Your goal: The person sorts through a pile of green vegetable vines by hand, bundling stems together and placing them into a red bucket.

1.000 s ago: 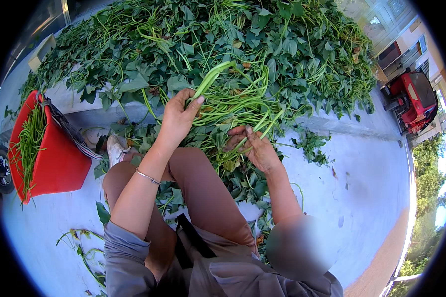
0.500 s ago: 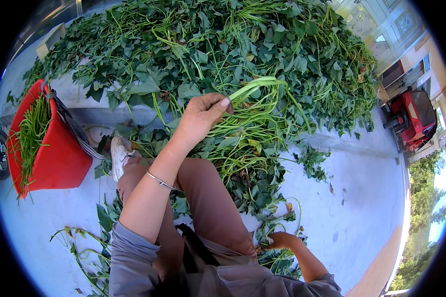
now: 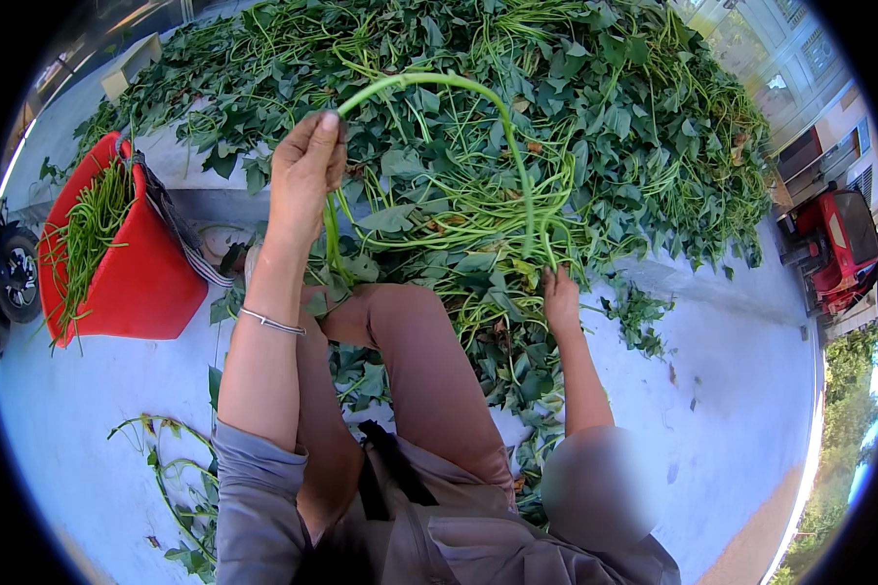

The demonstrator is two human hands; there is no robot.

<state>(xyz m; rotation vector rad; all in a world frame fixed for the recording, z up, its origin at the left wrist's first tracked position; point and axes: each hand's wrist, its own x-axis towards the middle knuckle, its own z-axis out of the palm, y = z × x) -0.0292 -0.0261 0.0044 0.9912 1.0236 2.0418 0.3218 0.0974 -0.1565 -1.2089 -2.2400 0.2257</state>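
My left hand [image 3: 307,166], a thin bracelet on its wrist, is raised in front of the leafy heap. Its thumb and fingers pinch several long green stems [image 3: 427,80]; one arches high to the right and others hang straight down below the fist. My right hand [image 3: 561,300] is lower, at the right edge of the tangled stems, with its fingertips closed on a thin green stem [image 3: 548,246]. Fingers of that hand partly cover what they grip. Between and beyond both hands lies a heap of cut leafy vines [image 3: 615,127], its stems bared in the middle.
At the left stands a red bucket [image 3: 161,283] with a striped strap, holding cut green stems [image 3: 93,234]. A black wheel [image 3: 18,273] shows behind it. Loose vines [image 3: 171,478] lie on the pale concrete floor. A red vehicle [image 3: 842,239] is parked at the far right.
My left hand has moved up and left with the stems, which now spread into a wide arch. My right hand has come forward from beside my hip to the tangled stems.
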